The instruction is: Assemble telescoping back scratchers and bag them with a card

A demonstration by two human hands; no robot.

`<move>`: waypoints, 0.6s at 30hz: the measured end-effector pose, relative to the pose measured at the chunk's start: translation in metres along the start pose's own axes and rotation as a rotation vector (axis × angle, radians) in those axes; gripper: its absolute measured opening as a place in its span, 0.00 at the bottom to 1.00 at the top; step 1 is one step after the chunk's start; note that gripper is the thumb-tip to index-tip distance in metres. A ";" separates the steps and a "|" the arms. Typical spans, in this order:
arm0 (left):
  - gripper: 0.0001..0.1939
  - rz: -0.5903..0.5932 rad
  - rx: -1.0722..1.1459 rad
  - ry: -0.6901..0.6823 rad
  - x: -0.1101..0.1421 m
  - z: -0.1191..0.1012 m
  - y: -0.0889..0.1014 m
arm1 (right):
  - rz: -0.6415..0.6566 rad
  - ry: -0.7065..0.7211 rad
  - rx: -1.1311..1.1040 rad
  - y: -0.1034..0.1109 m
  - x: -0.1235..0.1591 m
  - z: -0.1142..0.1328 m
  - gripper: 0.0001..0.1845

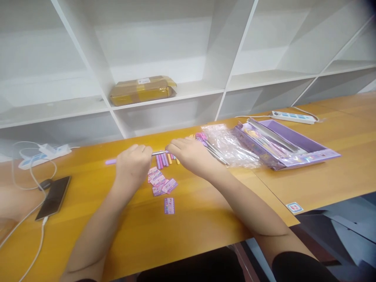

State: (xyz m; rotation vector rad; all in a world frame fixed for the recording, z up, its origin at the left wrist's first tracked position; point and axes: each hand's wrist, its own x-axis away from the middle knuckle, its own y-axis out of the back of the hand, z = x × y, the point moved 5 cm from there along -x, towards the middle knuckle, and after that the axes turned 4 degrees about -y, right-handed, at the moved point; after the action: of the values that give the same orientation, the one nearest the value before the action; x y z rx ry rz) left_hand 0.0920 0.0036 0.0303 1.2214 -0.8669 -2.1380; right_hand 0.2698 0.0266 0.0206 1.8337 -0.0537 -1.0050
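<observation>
My left hand (132, 165) is closed around a slim stick (159, 153) with a purple end poking out to the left and a silver metal shaft on the right. At the shaft's other end, the fingers of my right hand (189, 154) are pinched on a purple part; its exact kind is hidden. Just below lie several short coloured sticks (162, 160), purple, pink and orange. Small pink and purple printed cards (158, 181) overlap on the table, and a single card (169, 206) sits nearer me. Beside my right wrist are metal rods (216, 152) with coloured heads.
A clear plastic bag (235, 145) lies against an open purple box (302, 131) holding wrapped items. At left are a phone (53, 197) with cables and a power strip (44, 156). Another power strip (293, 117) is behind the box. A taped parcel (142, 91) rests on the shelf.
</observation>
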 end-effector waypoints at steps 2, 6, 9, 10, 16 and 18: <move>0.16 0.033 -0.004 0.008 -0.002 0.005 -0.005 | 0.000 -0.011 -0.004 -0.004 0.000 -0.004 0.16; 0.14 0.080 0.007 0.061 -0.007 0.020 -0.019 | 0.000 -0.021 0.003 -0.011 0.000 -0.020 0.16; 0.13 0.097 0.009 0.098 -0.009 0.032 -0.030 | -0.008 -0.025 0.023 -0.016 0.000 -0.038 0.16; 0.13 0.105 0.009 0.109 -0.010 0.036 -0.033 | -0.015 -0.027 0.031 -0.017 0.000 -0.045 0.15; 0.12 0.132 0.018 0.275 -0.011 0.074 -0.046 | -0.124 -0.077 0.070 -0.015 0.008 -0.091 0.14; 0.12 0.110 0.047 0.306 -0.010 0.087 -0.047 | -0.141 -0.086 0.067 -0.012 0.014 -0.106 0.16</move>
State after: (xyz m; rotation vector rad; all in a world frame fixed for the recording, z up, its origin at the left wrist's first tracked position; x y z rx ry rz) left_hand 0.0138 0.0651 0.0350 1.4425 -0.8315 -1.7930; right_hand 0.3433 0.1049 0.0191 1.8746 -0.0100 -1.1937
